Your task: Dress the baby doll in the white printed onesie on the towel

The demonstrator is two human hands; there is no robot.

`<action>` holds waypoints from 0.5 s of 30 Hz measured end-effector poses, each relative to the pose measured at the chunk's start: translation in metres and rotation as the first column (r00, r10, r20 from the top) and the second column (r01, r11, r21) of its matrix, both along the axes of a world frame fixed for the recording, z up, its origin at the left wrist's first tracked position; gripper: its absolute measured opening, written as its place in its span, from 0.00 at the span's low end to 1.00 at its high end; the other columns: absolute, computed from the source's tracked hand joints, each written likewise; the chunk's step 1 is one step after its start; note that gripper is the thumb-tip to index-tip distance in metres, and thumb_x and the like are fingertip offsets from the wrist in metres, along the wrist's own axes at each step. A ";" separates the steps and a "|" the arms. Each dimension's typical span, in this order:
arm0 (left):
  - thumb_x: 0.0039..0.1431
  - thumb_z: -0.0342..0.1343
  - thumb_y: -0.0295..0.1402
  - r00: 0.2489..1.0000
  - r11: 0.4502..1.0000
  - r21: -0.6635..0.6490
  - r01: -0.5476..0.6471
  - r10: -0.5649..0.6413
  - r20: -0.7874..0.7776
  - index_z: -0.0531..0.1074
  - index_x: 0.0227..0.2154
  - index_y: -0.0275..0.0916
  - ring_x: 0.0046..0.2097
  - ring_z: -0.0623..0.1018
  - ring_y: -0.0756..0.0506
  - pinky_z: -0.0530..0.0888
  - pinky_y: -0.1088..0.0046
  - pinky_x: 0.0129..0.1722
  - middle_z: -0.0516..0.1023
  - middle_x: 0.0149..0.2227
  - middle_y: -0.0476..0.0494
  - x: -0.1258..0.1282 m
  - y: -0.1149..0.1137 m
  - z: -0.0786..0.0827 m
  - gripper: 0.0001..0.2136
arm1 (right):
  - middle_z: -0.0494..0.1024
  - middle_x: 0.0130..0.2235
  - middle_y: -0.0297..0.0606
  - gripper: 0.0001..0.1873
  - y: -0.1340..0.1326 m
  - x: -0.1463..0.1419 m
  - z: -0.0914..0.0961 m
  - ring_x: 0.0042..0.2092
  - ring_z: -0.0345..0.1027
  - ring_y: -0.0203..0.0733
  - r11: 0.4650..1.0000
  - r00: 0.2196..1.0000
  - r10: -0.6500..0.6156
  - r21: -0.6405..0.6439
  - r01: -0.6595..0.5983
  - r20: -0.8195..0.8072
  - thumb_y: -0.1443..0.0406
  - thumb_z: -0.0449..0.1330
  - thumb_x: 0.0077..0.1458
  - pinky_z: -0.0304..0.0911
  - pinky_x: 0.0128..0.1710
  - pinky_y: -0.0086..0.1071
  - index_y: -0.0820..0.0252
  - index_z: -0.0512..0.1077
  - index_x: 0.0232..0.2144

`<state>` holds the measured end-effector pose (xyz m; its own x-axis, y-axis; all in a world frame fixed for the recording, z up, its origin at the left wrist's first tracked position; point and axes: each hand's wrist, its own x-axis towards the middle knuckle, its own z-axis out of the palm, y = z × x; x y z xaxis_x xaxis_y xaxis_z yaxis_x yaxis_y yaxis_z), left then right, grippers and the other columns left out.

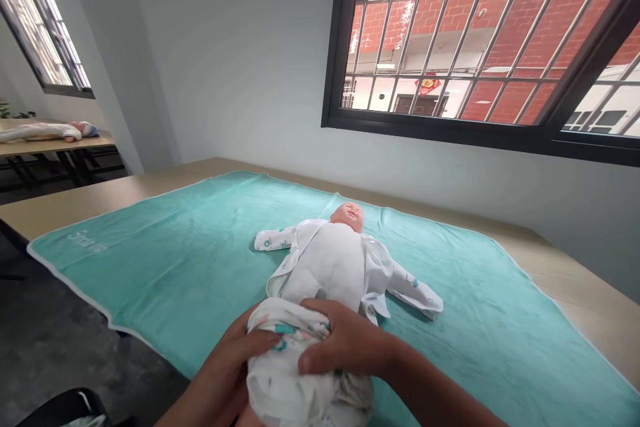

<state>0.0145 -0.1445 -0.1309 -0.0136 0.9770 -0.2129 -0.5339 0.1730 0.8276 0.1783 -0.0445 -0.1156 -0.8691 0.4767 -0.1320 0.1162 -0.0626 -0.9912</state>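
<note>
the blanket (190,260) is teal green with a thin white edge and pale lettering near one corner. the doll (336,255) has a plain white cloth body and a peach-pink head. its open garment (385,277) is white, dotted with small teal and pink prints, and the bunched fabric (290,373) carries the same print. the table (580,273) is light tan. the window frame (450,130) is black, with red brick behind it.

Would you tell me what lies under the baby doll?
A teal blanket, spread over the table. The legs of the doll are hidden by bunched white cloth held by the left hand and right hand.
</note>
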 end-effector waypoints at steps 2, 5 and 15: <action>0.48 0.64 0.31 0.997 0.999 -0.041 -0.024 0.027 0.068 0.74 0.49 0.35 0.41 0.80 0.36 0.74 0.66 0.40 0.82 0.39 0.38 -0.002 -0.007 -0.002 0.23 | 0.75 0.35 0.31 0.24 -0.003 -0.001 0.004 0.39 0.66 0.41 0.992 0.993 0.070 0.100 -0.079 0.097 0.63 0.74 0.32 0.61 0.39 0.31 0.59 0.75 0.36; 0.51 0.65 0.34 0.997 0.997 -0.071 -0.035 0.040 0.070 0.74 0.50 0.37 0.41 0.80 0.38 0.74 0.67 0.41 0.82 0.39 0.39 -0.002 -0.016 -0.004 0.22 | 0.72 0.31 0.30 0.14 -0.006 -0.007 0.003 0.34 0.63 0.37 0.993 0.998 0.000 0.114 -0.007 0.064 0.64 0.69 0.40 0.59 0.36 0.30 0.61 0.73 0.31; 0.44 0.65 0.33 0.771 0.981 0.053 -0.189 0.182 -0.611 0.73 0.31 0.41 0.33 0.72 0.44 0.69 0.75 0.32 0.74 0.27 0.50 0.013 -0.027 0.000 0.10 | 0.66 0.25 0.27 0.09 -0.013 -0.012 0.004 0.30 0.60 0.33 0.976 0.973 -0.219 0.021 0.218 0.075 0.69 0.61 0.40 0.56 0.30 0.27 0.59 0.66 0.28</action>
<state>0.0275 -0.1716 -0.1310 -0.3246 0.9396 -0.1082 0.0594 0.1344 0.9891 0.1659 -0.0579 -0.1117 -0.7312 0.6562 -0.1865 0.1763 -0.0824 -0.9809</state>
